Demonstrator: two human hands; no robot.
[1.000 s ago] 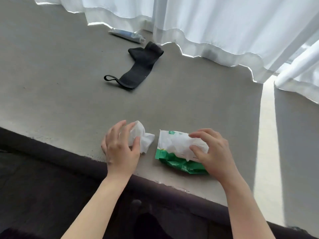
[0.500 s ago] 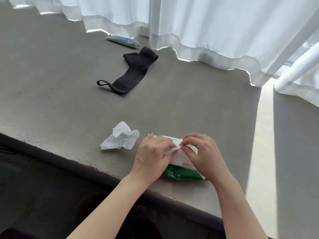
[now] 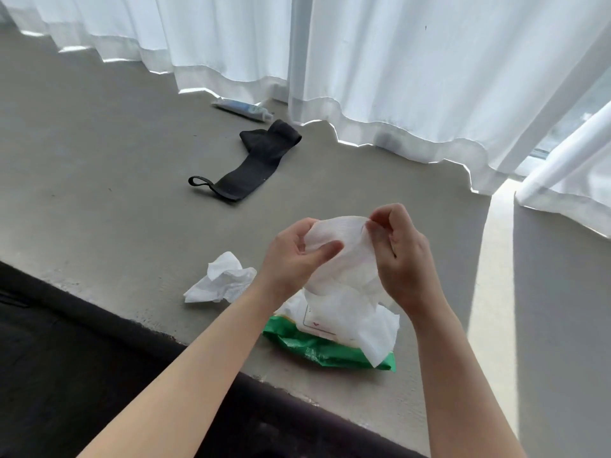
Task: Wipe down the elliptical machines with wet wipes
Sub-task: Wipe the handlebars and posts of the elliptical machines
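Nearest, our two forearms reach in from below over a dark edge; past it lies the grey ledge (image 3: 99, 180) that carries everything; on it, closest to us, sits the green pack (image 3: 317, 348) of wipes, its long axis running left to right and slightly away, with a loose white sheet spilling from its opening.

Directly above the pack we hold a fresh wipe (image 3: 340, 256) between both hands; it hangs downward, its lower part reaching toward the pack's opening, and we cannot tell whether it has come fully free; our left hand (image 3: 291, 256) grips its left side, fingers (image 3: 325, 251) curled round the sheet with the thumb across the front; our right hand (image 3: 401, 256) pinches the upper right corner, fingertips pressed together on the fabric; the wipe is stretched between them, so both hands are equally near it, and the pull that matters looks to be upward and apart, away from the pack below.

Left of the pack, a crumpled wipe (image 3: 221, 279) rests on the ledge, apart from both hands; we judge it spent; farther off lies a black strap (image 3: 251, 160) with a loop at its near end; beyond that a tube (image 3: 243, 109) lies against the hem of the white curtain (image 3: 396, 61); no elliptical shows, so wiping has yet to resume.
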